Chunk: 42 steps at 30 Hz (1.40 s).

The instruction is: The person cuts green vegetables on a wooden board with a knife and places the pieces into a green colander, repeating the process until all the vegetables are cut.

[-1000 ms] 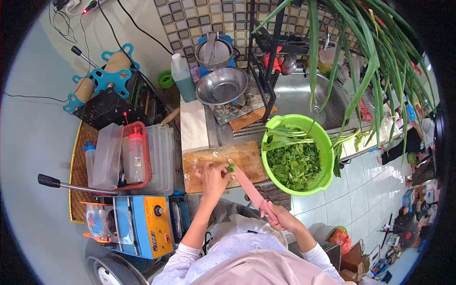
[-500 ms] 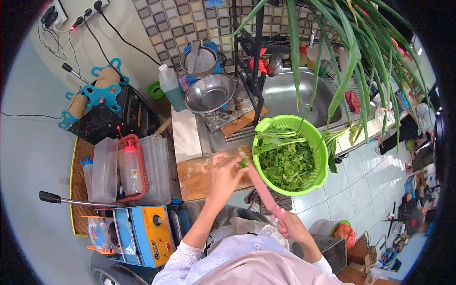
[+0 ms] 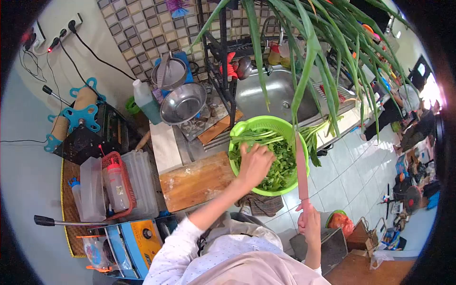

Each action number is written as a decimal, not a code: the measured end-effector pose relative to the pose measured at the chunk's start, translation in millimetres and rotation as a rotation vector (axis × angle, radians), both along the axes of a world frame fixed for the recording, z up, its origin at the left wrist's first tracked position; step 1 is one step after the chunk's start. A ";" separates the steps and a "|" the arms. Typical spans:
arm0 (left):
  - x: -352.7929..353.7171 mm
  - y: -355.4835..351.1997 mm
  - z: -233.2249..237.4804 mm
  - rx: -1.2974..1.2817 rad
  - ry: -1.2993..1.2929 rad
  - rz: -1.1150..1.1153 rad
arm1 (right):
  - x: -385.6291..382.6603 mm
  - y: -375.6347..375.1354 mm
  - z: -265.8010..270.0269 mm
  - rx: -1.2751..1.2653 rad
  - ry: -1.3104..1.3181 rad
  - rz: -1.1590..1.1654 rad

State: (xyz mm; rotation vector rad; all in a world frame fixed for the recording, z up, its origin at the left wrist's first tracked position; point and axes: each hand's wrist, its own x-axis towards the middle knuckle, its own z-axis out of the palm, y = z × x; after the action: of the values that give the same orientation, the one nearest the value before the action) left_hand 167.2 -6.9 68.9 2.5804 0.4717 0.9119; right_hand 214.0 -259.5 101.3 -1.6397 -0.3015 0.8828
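My left hand (image 3: 256, 165) is over the green colander (image 3: 308, 154), touching or just above the greens, with its bent fingers slightly apart; the fingertips are partly hidden. Chopped leafy greens (image 3: 280, 173) fill the colander, and uncut stalks (image 3: 261, 135) lie across its far left side. In my right hand (image 3: 309, 222) is the handle of a pink knife (image 3: 301, 173), its blade pointing away from me over the colander's right side. To the left of the colander lies a wooden cutting board (image 3: 197, 183) with small bits on it.
Behind the colander is a metal sink (image 3: 275, 97). Long green leaves (image 3: 311, 52) hang in front of it from a black rack (image 3: 223, 61). A steel bowl (image 3: 183, 103) and a bottle (image 3: 146, 100) stand at the back left. Plastic containers (image 3: 137, 180) sit left of the board.
My left hand has moved right from above the cutting board to the colander, and the green piece at its fingers no longer shows. The knife has swung right and upright over the colander.
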 end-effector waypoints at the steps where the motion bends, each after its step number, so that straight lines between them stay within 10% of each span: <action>1: 15.6 10.9 -5.3 -0.006 -0.004 -0.001 | 0.0 -1.7 -1.7 -0.006 -0.004 -0.001; 6: 57.4 49.5 -32.2 0.257 0.580 0.042 | -3.4 -2.8 -3.3 -0.018 0.011 -0.021; 13: 50.4 52.3 -32.0 0.282 0.562 -0.018 | -1.2 -3.2 -9.1 0.045 0.031 -0.042; 30: -84.0 65.6 76.3 -0.189 -0.560 0.386 | -0.3 32.1 -11.6 0.030 0.062 0.165; 42: -203.2 20.8 -9.5 -0.151 0.215 0.536 | -33.2 95.1 -30.5 -0.090 -0.219 0.659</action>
State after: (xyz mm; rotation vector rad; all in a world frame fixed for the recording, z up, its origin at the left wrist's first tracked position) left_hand -36.1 13.8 59.3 2.4579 1.2847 0.7150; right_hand 180.8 -164.4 70.8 -1.7469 -1.0068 1.2118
